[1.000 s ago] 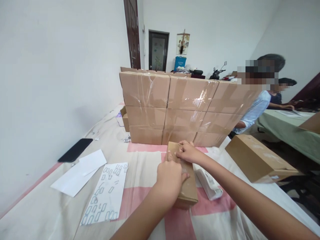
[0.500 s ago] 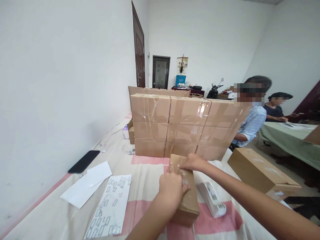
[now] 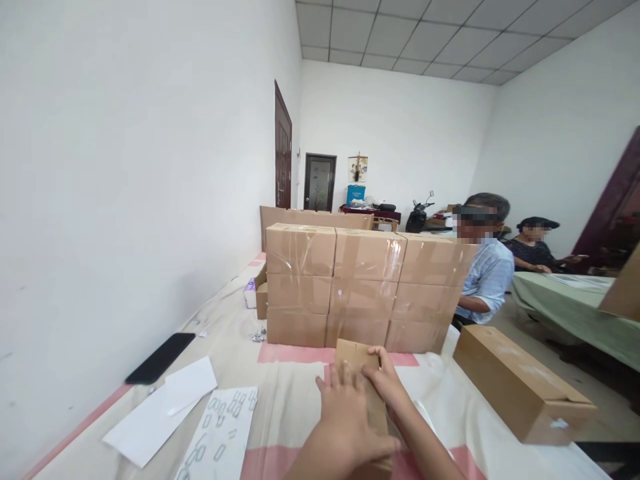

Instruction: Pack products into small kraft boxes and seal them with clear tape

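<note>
A narrow brown cardboard box [image 3: 354, 352] lies lengthwise before me on the cloth-covered table. My left hand [image 3: 345, 417] rests on its top, fingers spread and thumb stretched to the right. At the box's right side, my right hand [image 3: 384, 379] grips the edge, with the thumb over the top; its other fingers are partly hidden. Just beyond the box stands a stack of taped cardboard boxes [image 3: 363, 300]. The white tape dispenser [image 3: 425, 415] is mostly hidden behind my right forearm.
To the left lie a black phone [image 3: 161, 358], white paper sheets [image 3: 155, 421] and a sheet marked with small rectangles [image 3: 220, 430]. Another long cardboard box [image 3: 520, 380] sits at the right edge. A person in a light blue shirt [image 3: 487, 273] is beyond it, with another person [image 3: 530, 250] behind.
My view has tilted up, so things sit lower in the picture. My left hand has flattened and spread over the box top; my right hand has shifted to its right edge.
</note>
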`<action>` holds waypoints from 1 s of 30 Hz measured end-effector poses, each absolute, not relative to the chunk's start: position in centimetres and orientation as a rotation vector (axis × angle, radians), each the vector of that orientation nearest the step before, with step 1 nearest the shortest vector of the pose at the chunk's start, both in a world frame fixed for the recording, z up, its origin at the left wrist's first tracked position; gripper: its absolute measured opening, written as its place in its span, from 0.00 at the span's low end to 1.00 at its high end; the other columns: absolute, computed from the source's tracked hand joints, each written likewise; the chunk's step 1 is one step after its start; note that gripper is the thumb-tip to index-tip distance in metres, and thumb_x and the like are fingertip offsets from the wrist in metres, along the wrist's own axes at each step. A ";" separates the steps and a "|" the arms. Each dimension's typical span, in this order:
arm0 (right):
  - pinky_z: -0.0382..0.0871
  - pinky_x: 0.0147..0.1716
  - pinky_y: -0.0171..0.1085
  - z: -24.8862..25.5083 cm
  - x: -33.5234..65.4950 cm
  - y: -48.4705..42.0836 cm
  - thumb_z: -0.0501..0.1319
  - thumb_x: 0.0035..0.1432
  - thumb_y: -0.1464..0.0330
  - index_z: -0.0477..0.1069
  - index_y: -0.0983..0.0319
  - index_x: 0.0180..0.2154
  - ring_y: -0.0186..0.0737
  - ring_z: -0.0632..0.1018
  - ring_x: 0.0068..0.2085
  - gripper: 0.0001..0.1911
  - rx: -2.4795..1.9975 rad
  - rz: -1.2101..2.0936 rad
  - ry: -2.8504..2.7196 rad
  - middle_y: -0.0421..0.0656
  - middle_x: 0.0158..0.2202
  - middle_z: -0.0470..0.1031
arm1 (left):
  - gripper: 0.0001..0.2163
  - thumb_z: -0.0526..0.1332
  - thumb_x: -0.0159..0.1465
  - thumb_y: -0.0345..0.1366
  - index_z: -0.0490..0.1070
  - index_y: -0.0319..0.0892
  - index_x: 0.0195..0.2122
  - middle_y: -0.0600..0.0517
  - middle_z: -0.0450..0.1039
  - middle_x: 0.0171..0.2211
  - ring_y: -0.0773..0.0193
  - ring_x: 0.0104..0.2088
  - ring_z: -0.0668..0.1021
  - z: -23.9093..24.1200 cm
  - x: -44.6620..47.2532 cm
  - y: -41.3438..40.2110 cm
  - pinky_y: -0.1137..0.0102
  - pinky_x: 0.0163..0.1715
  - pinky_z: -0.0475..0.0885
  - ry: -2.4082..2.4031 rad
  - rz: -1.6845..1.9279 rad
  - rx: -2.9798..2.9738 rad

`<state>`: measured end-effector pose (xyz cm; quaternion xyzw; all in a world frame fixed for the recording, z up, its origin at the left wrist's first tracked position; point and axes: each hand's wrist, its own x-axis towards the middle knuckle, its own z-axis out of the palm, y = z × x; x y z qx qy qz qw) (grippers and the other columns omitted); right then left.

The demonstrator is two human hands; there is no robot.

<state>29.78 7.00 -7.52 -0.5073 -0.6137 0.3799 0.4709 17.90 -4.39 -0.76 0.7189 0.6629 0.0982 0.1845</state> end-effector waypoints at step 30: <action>0.69 0.63 0.51 -13.5 31.2 1.9 0.63 0.61 0.49 0.49 0.56 0.72 0.60 0.64 0.70 0.45 -0.743 1.024 -1.528 0.51 0.72 0.58 | 0.21 0.58 0.68 0.43 0.70 0.63 0.62 0.60 0.76 0.58 0.58 0.63 0.74 5.1 9.0 -11.3 0.53 0.69 0.63 1.017 0.410 2.468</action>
